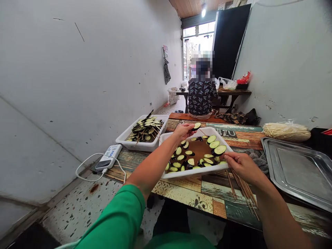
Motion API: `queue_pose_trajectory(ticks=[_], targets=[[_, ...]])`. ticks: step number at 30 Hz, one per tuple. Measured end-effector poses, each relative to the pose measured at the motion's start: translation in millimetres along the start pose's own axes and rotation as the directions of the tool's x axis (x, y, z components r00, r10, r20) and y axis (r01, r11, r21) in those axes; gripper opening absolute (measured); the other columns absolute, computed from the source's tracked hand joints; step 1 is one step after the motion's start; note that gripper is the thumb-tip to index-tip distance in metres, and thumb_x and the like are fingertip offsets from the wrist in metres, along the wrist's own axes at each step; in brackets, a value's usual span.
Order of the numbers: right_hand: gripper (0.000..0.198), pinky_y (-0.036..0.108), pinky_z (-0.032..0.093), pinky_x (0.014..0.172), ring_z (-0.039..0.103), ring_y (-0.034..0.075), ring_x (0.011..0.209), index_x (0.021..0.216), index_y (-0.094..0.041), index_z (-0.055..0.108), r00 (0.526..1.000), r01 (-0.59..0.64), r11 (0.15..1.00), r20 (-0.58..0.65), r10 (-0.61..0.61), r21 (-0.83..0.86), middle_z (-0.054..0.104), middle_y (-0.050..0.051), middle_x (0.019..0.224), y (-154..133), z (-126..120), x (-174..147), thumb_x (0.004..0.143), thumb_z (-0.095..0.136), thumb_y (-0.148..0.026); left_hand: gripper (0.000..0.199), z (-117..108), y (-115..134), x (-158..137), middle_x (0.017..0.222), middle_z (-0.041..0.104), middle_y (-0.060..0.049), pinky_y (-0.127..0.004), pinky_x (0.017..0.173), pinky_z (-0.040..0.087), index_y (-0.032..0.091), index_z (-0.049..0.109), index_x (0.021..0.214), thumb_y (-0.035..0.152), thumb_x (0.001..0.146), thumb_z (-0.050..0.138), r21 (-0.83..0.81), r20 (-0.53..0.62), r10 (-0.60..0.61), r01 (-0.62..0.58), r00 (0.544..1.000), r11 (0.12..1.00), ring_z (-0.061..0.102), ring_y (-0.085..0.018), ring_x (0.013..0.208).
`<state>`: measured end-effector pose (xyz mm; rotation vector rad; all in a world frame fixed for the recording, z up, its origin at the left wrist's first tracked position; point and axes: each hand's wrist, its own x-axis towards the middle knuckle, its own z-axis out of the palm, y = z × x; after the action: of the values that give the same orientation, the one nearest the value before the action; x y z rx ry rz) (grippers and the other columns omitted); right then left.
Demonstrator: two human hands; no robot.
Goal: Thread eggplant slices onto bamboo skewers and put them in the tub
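My left hand (183, 132) is closed around the edge of a cut eggplant slice (197, 126), above the far rim of a white tub (197, 171). In my right hand (240, 164) is the near end of a thin skewer, pinched between thumb and fingers at the tub's right corner. Pale, dark-skinned eggplant slices (220, 149) line up along that skewer, whose thin tip points toward my left hand. Brownish liquid (198, 148) fills the tub, and several loose eggplant slices (181, 157) float in it. Bare wooden skewers (246, 193) lie below my right hand.
A second white tub (124, 138) at left holds a heap of skewered eggplant (147, 128). Metal trays (301, 166) and a bagged pale bundle (285, 130) are at right. A power strip (109, 157) with a cable sits left. Another person (202, 97) sits ahead, back turned.
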<state>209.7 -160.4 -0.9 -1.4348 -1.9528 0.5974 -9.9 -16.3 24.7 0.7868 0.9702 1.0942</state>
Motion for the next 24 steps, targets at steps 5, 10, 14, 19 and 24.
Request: queue_pose_trajectory(ticks=[5, 10, 14, 19, 24], targets=[[0.037, 0.023, 0.035, 0.052, 0.051, 0.014, 0.057, 0.083, -0.015, 0.072, 1.000, 0.012, 1.000, 0.009, -0.012, -0.011, 0.063, 0.002, 0.063, 1.9, 0.8, -0.4, 0.084, 0.042, -0.038, 0.012, 1.2, -0.3, -1.1, 0.060, 0.060, -0.003, -0.017, 0.049, 0.044, 0.010, 0.057, 0.071, 0.007, 0.073, 0.068, 0.000, 0.003, 0.010, -0.010, 1.000, 1.000, 0.061, -0.010, 0.053], [0.038, 0.024, 0.034, 0.050, 0.050, 0.014, 0.055, 0.079, -0.015, 0.072, 1.000, 0.010, 0.999, 0.019, -0.009, -0.043, 0.063, 0.001, 0.061, -2.2, -0.5, -1.1, 0.084, 0.041, -0.036, 0.011, 2.5, -0.8, -1.4, 0.058, 0.059, -0.002, -0.016, 0.048, 0.044, 0.010, 0.056, 0.071, 0.007, 0.075, 0.066, 0.015, -0.009, 0.032, -0.032, 0.999, 0.999, 0.061, -0.010, 0.053], [0.037, 0.024, 0.033, 0.048, 0.049, 0.014, 0.053, 0.077, -0.016, 0.072, 1.000, 0.005, 0.999, 0.007, -0.004, -0.041, 0.061, 0.002, 0.058, -3.9, -0.3, -1.0, 0.083, 0.042, -0.037, 0.013, 2.6, -2.1, -0.1, 0.058, 0.060, -0.001, -0.016, 0.047, 0.043, 0.010, 0.058, 0.071, 0.009, 0.071, 0.071, 0.029, -0.006, 0.053, -0.053, 0.999, 0.998, 0.060, -0.008, 0.050], [0.037, 0.024, 0.033, 0.048, 0.049, 0.014, 0.053, 0.079, -0.016, 0.072, 1.000, 0.013, 0.999, 0.013, -0.013, -0.043, 0.060, 0.001, 0.057, -1.7, 0.1, -1.3, 0.084, 0.041, -0.037, 0.013, 2.0, -3.7, 0.6, 0.058, 0.059, 0.000, -0.016, 0.048, 0.044, 0.010, 0.058, 0.073, 0.010, 0.071, 0.071, 0.051, 0.013, 0.085, -0.085, 0.996, 0.995, 0.060, -0.007, 0.049], [0.037, 0.024, 0.037, 0.053, 0.052, 0.015, 0.057, 0.081, -0.016, 0.072, 1.000, 0.007, 0.999, 0.015, -0.007, -0.038, 0.063, 0.001, 0.061, -2.5, -0.7, -2.2, 0.085, 0.041, -0.036, 0.011, 2.1, -4.2, 0.7, 0.058, 0.059, -0.001, -0.017, 0.048, 0.044, 0.010, 0.057, 0.071, 0.009, 0.073, 0.068, 0.051, -0.008, 0.077, -0.076, 0.997, 0.996, 0.061, -0.009, 0.050]])
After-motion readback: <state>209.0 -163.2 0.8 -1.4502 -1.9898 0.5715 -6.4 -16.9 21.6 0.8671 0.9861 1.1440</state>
